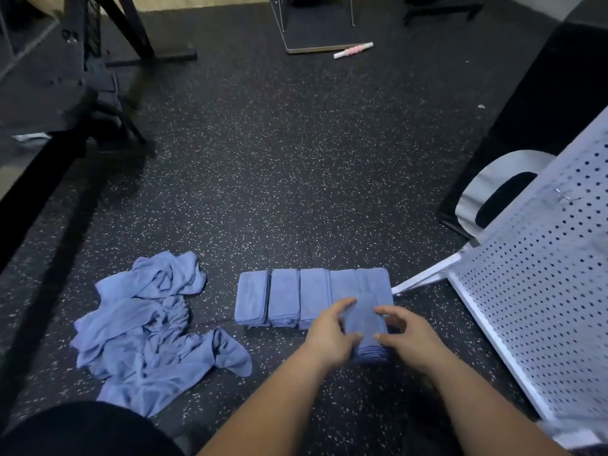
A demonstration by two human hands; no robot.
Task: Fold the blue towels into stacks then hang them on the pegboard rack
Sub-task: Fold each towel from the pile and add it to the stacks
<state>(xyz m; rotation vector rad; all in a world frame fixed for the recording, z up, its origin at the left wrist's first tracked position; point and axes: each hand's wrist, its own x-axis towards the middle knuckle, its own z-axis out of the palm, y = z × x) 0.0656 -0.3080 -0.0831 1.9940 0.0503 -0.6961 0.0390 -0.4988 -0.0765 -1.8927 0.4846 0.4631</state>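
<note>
Speckled black rubber floor (263, 159), dim gym sort of room. Down at the near side of that floor: folded stack (366, 319) of blue towels, clamped from both flanks, left hand (329, 335) curled round its left side, right hand (409, 337) curled round its right. Narrow grip, full of towel, nothing loose. Long axis pointing straight away from the body, same way as the row of finished stacks (284, 297) just behind it. Overlapping the right end of that row; lifted or resting, can't tell. Further left, well apart from the row, heap of unfolded towels (148, 327), so folding probably only partway done. Off to the right, pegboard rack (543, 291), leaning, white foot touching down just beside the row's right end. Key bit for hanging: rack on the right-hand side, so right hand nearer, and probably a swing rightward plus a lift rather than any reach forward. Behind the rack, white chair (487, 182). Way back on the floor, pink-and-white roller (353, 50) beside a low platform (316, 34). Black frame (108, 44) at far left.
</note>
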